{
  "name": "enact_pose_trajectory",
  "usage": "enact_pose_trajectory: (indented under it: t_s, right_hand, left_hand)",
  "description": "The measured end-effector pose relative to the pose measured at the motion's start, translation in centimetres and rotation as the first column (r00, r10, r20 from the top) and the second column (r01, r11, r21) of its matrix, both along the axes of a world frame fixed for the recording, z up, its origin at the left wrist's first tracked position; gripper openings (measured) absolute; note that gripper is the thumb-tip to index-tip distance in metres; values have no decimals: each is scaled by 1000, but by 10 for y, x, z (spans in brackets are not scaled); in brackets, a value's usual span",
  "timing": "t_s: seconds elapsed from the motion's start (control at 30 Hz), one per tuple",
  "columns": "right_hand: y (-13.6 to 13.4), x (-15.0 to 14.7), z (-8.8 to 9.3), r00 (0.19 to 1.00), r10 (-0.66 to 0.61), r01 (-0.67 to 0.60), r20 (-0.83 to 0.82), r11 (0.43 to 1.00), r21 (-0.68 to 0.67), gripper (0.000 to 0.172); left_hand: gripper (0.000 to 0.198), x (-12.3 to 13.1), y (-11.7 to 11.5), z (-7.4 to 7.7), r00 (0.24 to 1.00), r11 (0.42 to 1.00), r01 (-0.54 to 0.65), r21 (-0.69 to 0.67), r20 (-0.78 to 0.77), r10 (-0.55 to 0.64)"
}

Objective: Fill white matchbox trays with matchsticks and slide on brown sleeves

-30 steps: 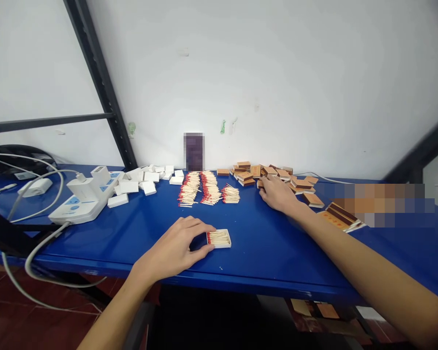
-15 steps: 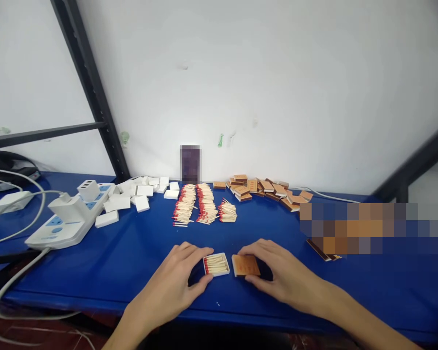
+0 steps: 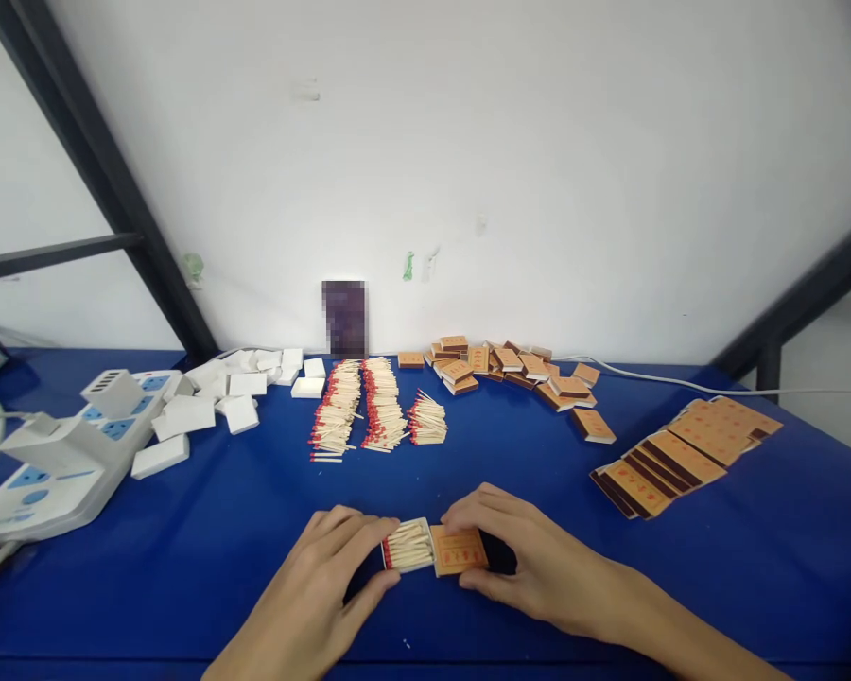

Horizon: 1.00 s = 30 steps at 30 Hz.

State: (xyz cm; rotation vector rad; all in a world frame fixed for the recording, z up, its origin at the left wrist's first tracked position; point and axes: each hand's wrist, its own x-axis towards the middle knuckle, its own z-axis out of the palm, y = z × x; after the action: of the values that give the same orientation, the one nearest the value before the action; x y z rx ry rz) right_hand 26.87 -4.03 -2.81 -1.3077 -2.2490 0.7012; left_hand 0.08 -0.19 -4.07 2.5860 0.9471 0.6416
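Between thumb and fingers, my left hand (image 3: 333, 572) grips a small white matchbox tray (image 3: 417, 568) filled with red-headed matches (image 3: 408, 545). My right hand (image 3: 521, 549) is closed around an orange matchbox sleeve (image 3: 460, 551) with red print, its open end facing the tray. Tray and sleeve meet at the tray's right end; whether the tray's edge is inside the sleeve I cannot tell. Beyond the hands lie two long rows of loose matches (image 3: 383, 407) and a smaller pile of matches (image 3: 427, 419).
White trays (image 3: 234, 388) are heaped at back left, near a white power strip (image 3: 63, 473) with plugs. Assembled matchboxes (image 3: 511, 364) pile up at the back right. Flat orange sleeves (image 3: 681, 454) fan out on the right. A blurred dark object (image 3: 345, 318) leans against the wall.
The gap between tray and sleeve has closed as my hands came together. The view has shifted, so the flattened sleeves at right now show clearly.
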Motion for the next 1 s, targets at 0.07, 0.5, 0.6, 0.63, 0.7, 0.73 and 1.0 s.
enact_pose_trajectory:
  t_s: [0.07,0.5,0.6,0.63,0.7,0.73,1.0]
  right_hand:
    - [3,1,-1,1000,25,-25,5,999,29,30]
    - [13,-8,-16,972,155,-150,-175,988,42,28]
    - [14,-22,-13,975,184,-178,-127,982,60,29]
    - [14,-27,-12,976,190,-183,-105,981,66,27]
    - [14,-34,-9,980,183,-177,-82,982,70,23]
    - [13,-37,-7,981,176,-170,-81,983,67,22]
    - [7,-40,-9,991,119,-104,-57,969,226,21]
  left_hand:
    - [33,0,-1,2,1000,1000,3,-1,8,-3]
    - [41,-1,-3,11,995,991,85,-99,-40,-89]
    - [48,-4,-4,5,997,994,68,-89,-23,-71]
    - [50,-5,-3,3,998,995,57,-82,-11,-58]
    - [52,-6,-2,-2,999,997,42,-67,18,-41]
    - [53,-7,-2,-3,999,997,42,-60,30,-40]
    - [35,-1,0,5,996,998,-38,-51,-79,34]
